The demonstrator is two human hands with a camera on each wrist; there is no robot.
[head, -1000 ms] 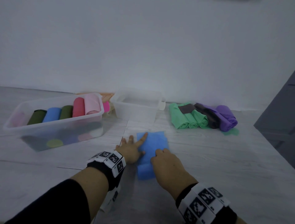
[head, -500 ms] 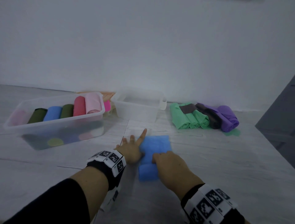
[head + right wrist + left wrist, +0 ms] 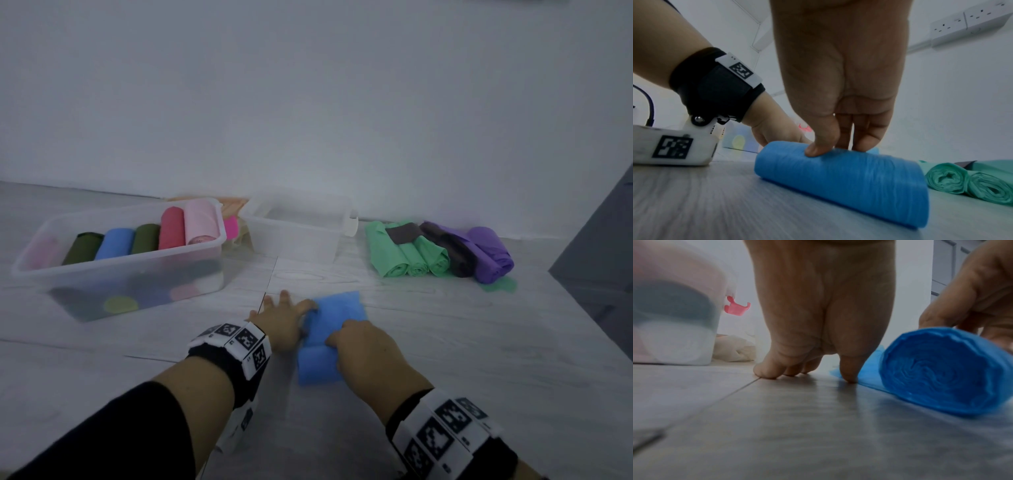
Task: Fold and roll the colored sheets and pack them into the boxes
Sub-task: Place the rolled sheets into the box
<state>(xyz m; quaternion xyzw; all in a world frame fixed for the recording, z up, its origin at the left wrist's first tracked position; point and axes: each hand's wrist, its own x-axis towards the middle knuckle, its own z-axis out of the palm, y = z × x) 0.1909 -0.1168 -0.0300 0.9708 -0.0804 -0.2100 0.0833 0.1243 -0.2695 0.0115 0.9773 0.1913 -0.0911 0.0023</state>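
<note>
bare grey wood-look floor point(image 3: 445, 342) lies open right of the hands; ahead stand an empty clear plastic box point(image 3: 294, 236) and green rolled sheets point(image 3: 407, 253) (gap between them).

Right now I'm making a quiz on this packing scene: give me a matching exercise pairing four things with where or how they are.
Things:
1. blue sheet
2. red roll
3. green rolls
4. smaller clear box

States:
A. lying loose on the floor beside purple rolls
B. packed in the larger clear box
C. partly rolled under the right hand
D. nothing visible inside

Pairs: 1-C, 2-B, 3-A, 4-D
</note>
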